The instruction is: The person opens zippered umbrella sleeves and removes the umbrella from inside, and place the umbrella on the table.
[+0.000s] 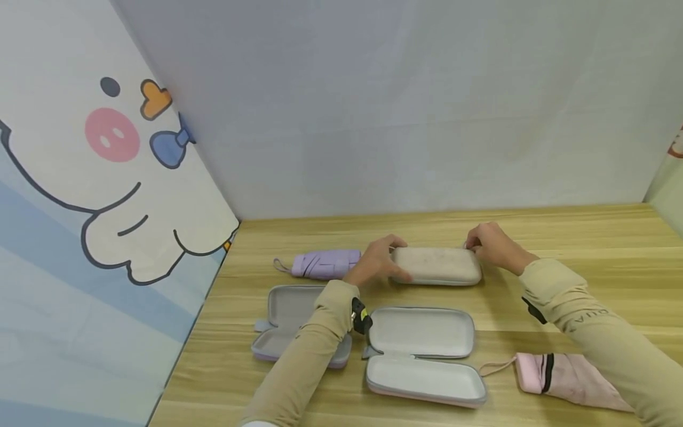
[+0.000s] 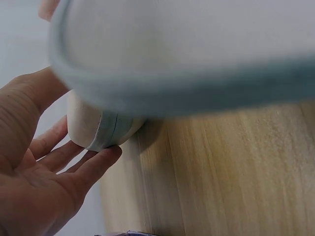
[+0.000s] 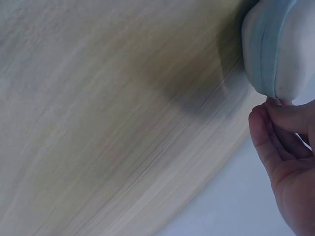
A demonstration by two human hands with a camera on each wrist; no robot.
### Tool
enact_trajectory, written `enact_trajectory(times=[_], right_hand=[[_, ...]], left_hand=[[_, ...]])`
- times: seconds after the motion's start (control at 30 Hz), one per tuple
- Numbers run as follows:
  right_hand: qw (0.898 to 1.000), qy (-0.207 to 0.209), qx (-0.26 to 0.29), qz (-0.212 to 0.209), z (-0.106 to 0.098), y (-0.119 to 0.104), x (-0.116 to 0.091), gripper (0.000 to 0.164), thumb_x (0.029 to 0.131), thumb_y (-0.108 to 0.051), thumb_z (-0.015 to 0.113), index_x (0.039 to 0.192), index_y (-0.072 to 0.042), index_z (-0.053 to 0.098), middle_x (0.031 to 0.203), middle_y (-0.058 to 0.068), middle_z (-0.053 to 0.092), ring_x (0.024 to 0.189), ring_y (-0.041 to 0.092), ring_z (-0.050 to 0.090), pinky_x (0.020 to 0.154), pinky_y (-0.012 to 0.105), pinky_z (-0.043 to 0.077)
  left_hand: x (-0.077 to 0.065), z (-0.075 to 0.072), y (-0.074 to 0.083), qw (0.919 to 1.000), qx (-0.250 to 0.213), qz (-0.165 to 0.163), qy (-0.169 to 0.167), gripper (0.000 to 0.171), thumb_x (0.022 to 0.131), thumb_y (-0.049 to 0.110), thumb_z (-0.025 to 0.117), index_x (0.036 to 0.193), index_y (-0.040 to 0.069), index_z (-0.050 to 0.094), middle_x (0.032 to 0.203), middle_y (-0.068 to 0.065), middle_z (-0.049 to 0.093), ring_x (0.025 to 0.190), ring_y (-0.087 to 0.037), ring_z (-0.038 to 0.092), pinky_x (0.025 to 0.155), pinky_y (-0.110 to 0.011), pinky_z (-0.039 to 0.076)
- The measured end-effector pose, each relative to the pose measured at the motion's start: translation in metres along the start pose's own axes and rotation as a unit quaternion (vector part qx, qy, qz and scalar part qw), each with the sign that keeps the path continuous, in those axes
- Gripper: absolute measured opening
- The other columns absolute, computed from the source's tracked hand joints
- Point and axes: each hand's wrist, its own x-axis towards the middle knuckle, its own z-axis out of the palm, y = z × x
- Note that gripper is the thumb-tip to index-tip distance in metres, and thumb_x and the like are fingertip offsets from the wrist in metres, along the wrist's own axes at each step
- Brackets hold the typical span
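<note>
A closed beige zip case with a grey-green seam lies toward the back of the table. My left hand grips its left end, thumb on the near side and fingers at the far side; in the left wrist view the fingers touch the case's end. At the far right corner, my right hand pinches a small tab at the seam, seemingly the zipper pull, mostly covered by the fingertips. The right wrist view shows thumb and fingertips together just at the seam of the case.
A folded purple umbrella lies left of my left hand. Two opened zip cases, one purple-edged and partly under my left forearm, one pink-edged, lie nearer. A folded pink umbrella lies front right, partly behind my right sleeve.
</note>
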Motion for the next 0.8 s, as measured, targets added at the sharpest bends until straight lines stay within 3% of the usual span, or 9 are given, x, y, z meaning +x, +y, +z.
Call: enact_trajectory(times=[0.8], right_hand=[[1.0, -0.003, -0.004, 0.026, -0.0061, -0.0004, -0.0082, 0.013, 0.071, 0.014, 0.061, 0.069, 0.003, 0.069, 0.069, 0.013, 0.067, 0.066, 0.028, 0.064, 0.06, 0.042, 0.053]], left_hand=[[-0.0004, -0.0016, -0.0026, 1.0, 0.003, 0.007, 0.003, 0.073, 0.058, 0.018, 0.092, 0.122, 0.011, 0.058, 0.119, -0.005, 0.06, 0.109, -0.019, 0.054, 0.092, -0.026, 0.044]])
